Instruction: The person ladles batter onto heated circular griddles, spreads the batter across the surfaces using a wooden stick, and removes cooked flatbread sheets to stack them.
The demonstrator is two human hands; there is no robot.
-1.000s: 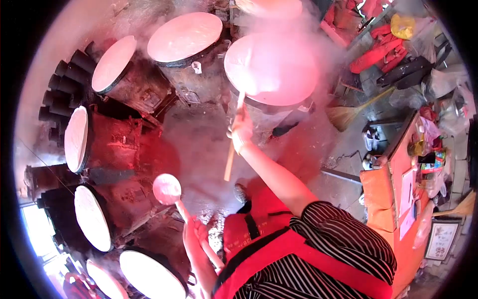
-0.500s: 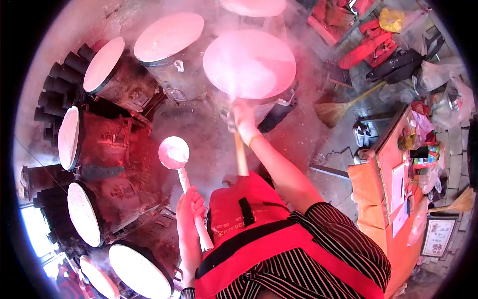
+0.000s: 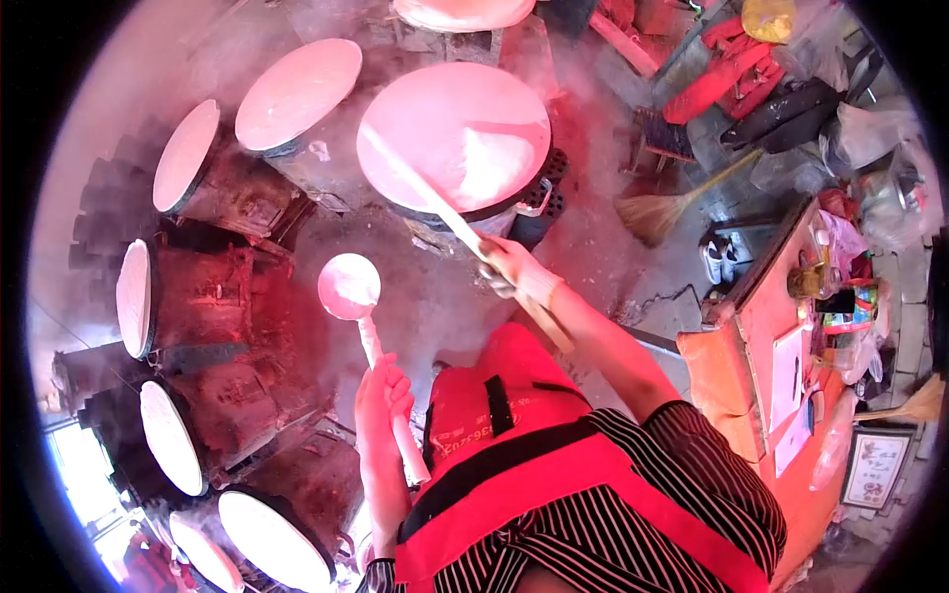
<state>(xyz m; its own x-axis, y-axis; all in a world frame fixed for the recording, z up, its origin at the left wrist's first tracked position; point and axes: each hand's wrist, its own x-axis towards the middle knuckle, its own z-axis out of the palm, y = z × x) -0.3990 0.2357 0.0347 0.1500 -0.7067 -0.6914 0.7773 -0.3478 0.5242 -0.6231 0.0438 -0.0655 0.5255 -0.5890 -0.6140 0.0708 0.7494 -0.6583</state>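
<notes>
My left hand (image 3: 384,393) is closed round the wrapped handle of a ladle (image 3: 349,286), whose pale round bowl points away from me and has some white stuff in it. In my right hand (image 3: 514,269) is a long wooden stick (image 3: 420,186), slanting up to the left. Its far part crosses the near left of a large round pan (image 3: 390,203) on a drum-like stove. I cannot tell whether its tip touches the smooth white contents (image 3: 435,104). A brighter patch shows on the right of that white surface.
More drum stoves with white-topped round pans (image 3: 297,94) curve round my left, among them a near pan (image 3: 275,539). Steam hangs in the air. At right stand an orange-covered table (image 3: 717,371) with papers and jars, a broom (image 3: 652,212) and a pair of shoes (image 3: 720,257).
My right hand has drawn back toward me and slightly right. The stick has swung from near upright to a leftward slant. The ladle stays about level, and the view has shifted slightly.
</notes>
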